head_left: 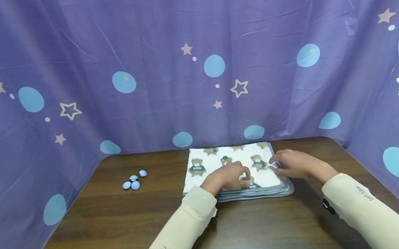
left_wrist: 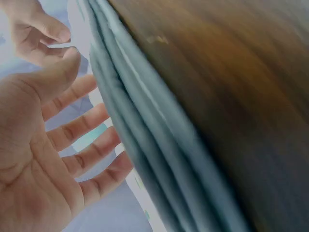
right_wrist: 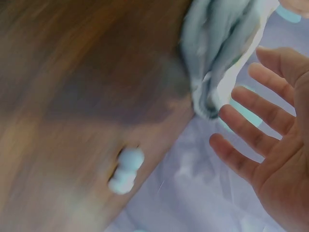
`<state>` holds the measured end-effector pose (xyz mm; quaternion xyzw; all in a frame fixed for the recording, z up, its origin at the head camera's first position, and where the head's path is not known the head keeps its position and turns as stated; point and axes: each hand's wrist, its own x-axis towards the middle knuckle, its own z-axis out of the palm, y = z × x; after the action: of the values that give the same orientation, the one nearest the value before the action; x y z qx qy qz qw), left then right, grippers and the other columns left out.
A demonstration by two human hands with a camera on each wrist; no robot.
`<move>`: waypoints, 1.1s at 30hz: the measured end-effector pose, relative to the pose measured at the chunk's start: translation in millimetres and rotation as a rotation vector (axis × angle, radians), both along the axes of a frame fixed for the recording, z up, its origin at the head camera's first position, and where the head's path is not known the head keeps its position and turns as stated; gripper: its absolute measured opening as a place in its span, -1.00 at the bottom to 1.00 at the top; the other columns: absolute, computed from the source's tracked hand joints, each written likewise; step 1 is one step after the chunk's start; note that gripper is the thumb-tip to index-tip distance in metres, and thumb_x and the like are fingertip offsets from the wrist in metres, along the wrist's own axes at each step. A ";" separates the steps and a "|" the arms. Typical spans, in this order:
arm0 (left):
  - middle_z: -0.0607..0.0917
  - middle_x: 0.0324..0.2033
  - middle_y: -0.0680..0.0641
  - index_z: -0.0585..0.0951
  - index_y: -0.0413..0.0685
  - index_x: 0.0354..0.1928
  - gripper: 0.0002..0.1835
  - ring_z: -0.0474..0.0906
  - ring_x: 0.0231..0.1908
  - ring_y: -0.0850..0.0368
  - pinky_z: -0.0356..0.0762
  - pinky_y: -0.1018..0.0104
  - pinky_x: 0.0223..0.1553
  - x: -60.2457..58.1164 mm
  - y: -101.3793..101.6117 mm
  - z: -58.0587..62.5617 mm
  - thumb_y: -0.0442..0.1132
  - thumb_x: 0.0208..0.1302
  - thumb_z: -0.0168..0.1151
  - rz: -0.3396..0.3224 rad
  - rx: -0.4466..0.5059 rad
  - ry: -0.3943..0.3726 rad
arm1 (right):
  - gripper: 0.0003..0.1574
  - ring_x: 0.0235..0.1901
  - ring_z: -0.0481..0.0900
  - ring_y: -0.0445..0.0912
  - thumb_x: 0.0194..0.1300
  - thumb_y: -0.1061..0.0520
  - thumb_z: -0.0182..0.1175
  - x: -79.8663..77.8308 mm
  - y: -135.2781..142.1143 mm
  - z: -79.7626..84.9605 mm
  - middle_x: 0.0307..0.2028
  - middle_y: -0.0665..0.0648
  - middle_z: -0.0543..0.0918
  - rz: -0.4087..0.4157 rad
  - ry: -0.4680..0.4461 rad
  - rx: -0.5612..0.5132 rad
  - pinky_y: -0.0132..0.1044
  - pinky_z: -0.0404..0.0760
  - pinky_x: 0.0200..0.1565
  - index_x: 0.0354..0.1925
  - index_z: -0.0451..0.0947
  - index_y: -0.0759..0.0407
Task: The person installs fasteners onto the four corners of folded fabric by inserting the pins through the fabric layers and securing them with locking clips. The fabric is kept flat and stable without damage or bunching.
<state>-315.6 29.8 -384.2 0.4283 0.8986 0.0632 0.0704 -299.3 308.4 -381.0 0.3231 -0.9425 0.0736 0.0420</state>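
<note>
A folded white blanket (head_left: 240,155) printed with brown teddy bears lies near the table's back edge, its grey-blue bound layers (left_wrist: 140,116) stacked along the front. Over the top of it is my left hand (head_left: 228,176), fingers loosely bent and nothing held. My right hand (head_left: 294,164) is at the blanket's right side, fingertips close to the edge. Both palms show in the wrist views, the right palm (right_wrist: 277,145) with its fingers spread and slightly bent. Whether any fingertip touches the cloth I cannot tell.
Several small light-blue balls (head_left: 135,185) sit together on the left of the brown wooden table (head_left: 98,230). A purple curtain (head_left: 160,96) with stars and blue spots encloses the back and both sides.
</note>
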 end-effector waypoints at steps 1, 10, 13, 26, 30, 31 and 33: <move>0.61 -0.05 0.00 0.68 0.11 0.09 -0.70 0.53 -0.03 0.12 0.49 0.28 0.11 0.1 2.6 -0.4 0.04 0.45 0.27 -0.021 0.016 -0.002 | -0.63 0.03 0.66 0.14 0.34 0.14 0.34 2.5 4.9 0.7 0.00 0.18 0.70 -0.001 0.013 0.006 0.12 0.62 0.06 0.08 0.67 0.23; 0.69 -0.01 -0.03 0.69 0.02 0.12 -0.66 0.61 0.03 0.17 0.48 0.45 0.09 0.3 25.2 -0.4 -0.03 0.40 0.35 -0.058 0.118 -0.057 | -0.60 -0.15 0.67 0.04 0.22 0.26 0.38 19.8 46.2 3.1 -0.10 0.13 0.70 -0.016 0.092 0.028 0.03 0.67 -0.15 0.06 0.68 0.20; 0.72 -0.01 -0.04 0.69 -0.01 0.11 -0.65 0.62 0.05 0.17 0.48 0.45 0.10 1.9 33.4 -0.2 -0.04 0.37 0.38 -0.078 0.127 -0.057 | -0.58 -0.18 0.67 0.00 0.20 0.30 0.38 22.5 55.9 0.9 -0.11 0.11 0.70 -0.020 0.095 0.035 -0.02 0.68 -0.19 0.06 0.68 0.21; 0.74 -0.02 0.01 0.68 0.06 0.09 -0.60 0.60 0.05 0.19 0.44 0.48 0.14 11.0 58.3 -4.0 -0.15 0.22 0.52 -0.086 0.064 -0.018 | -0.64 -0.34 0.61 0.01 -0.01 0.21 0.57 33.3 78.7 -9.9 -0.33 -0.01 0.61 -0.021 0.230 0.128 -0.04 0.61 -0.40 -0.21 0.69 0.05; 0.74 -0.04 0.02 0.66 0.07 0.11 -0.59 0.59 0.03 0.20 0.42 0.48 0.14 12.4 66.4 -6.1 -0.20 0.21 0.50 -0.114 0.046 0.014 | -0.64 -0.37 0.60 -0.03 -0.04 0.25 0.57 34.6 82.3 -14.2 -0.36 -0.07 0.59 -0.012 0.222 0.134 -0.11 0.55 -0.47 -0.29 0.67 -0.06; 0.74 -0.04 0.02 0.66 0.07 0.11 -0.59 0.60 0.03 0.19 0.42 0.47 0.15 13.0 68.4 -6.6 -0.21 0.21 0.50 -0.117 0.041 0.022 | -0.63 -0.37 0.60 -0.03 -0.05 0.27 0.56 34.6 83.1 -15.6 -0.37 -0.07 0.59 -0.012 0.218 0.135 -0.13 0.54 -0.48 -0.30 0.67 -0.08; 0.74 -0.05 0.03 0.66 0.08 0.11 -0.59 0.60 0.01 0.19 0.42 0.46 0.15 14.0 72.8 -7.2 -0.21 0.21 0.49 -0.122 0.024 0.046 | -0.63 -0.35 0.60 -0.04 -0.04 0.28 0.54 35.2 84.3 -18.1 -0.36 -0.09 0.60 -0.019 0.211 0.138 -0.14 0.54 -0.47 -0.30 0.67 -0.09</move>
<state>-301.6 102.6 -391.4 0.4845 0.8714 0.0597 0.0484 -264.2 392.7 -399.1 0.3224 -0.9387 -0.0263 0.1190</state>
